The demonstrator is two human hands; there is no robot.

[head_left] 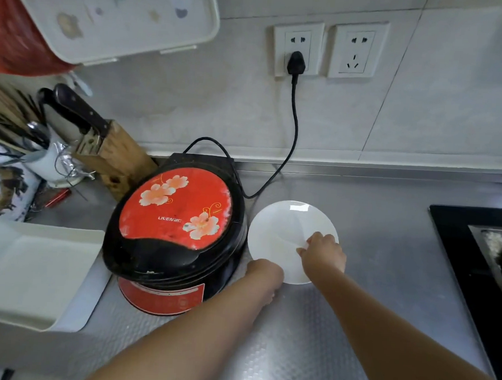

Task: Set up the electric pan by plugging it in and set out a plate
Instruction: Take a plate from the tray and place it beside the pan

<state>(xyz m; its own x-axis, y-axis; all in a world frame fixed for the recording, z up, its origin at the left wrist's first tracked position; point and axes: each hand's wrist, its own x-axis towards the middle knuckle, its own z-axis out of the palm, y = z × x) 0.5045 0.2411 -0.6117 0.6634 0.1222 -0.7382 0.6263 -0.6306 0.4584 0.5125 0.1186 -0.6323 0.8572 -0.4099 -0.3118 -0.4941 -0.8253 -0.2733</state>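
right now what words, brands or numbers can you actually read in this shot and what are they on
"LIVEN", followed by small characters too blurred to read: on the red flowered lid of the black electric pan.
Small print on the pan's red front control panel: too small and blurred to read.
White wall sockets, round white plate, wooden knife block: no text visible.

A white plate is gripped at its near rim by both hands, left hand and right hand; the plugged-in electric pan is seen just left of them.
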